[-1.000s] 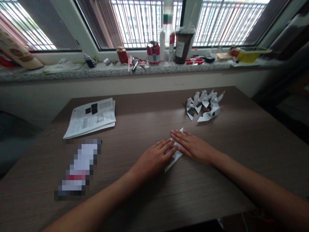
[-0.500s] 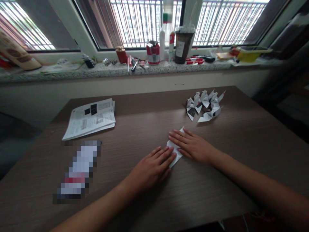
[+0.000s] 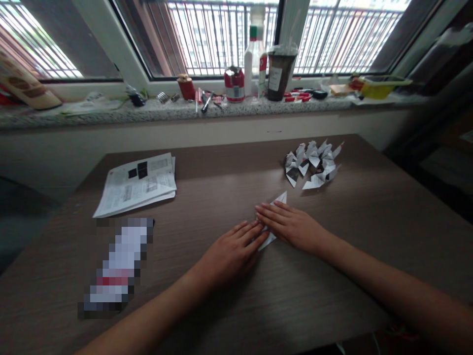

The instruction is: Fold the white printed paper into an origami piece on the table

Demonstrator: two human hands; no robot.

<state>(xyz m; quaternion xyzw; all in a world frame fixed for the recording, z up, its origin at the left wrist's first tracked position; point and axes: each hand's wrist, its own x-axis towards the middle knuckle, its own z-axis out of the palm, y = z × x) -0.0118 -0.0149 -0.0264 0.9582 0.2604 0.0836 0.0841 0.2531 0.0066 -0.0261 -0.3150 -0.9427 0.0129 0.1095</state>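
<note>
A small folded piece of white paper lies on the brown table, partly covered by both hands. My left hand rests on its near left part, fingers stretched out. From the other side, my right hand lies flat across the paper's middle, fingertips close to those of my left hand. A pointed corner shows beyond my right hand, and a narrow strip shows between the hands. Beyond my right hand stands a group of folded paper pieces, pointed and white with dark patches.
A stack of printed sheets lies at the back left. Nearer me is a blurred-out, long flat object. Along the windowsill stand a red can, a bottle, a dark drink cup and small items.
My right hand has slid slightly left and down over the paper, closer to my left hand. More of the paper's far corner now shows, and less of its middle.
</note>
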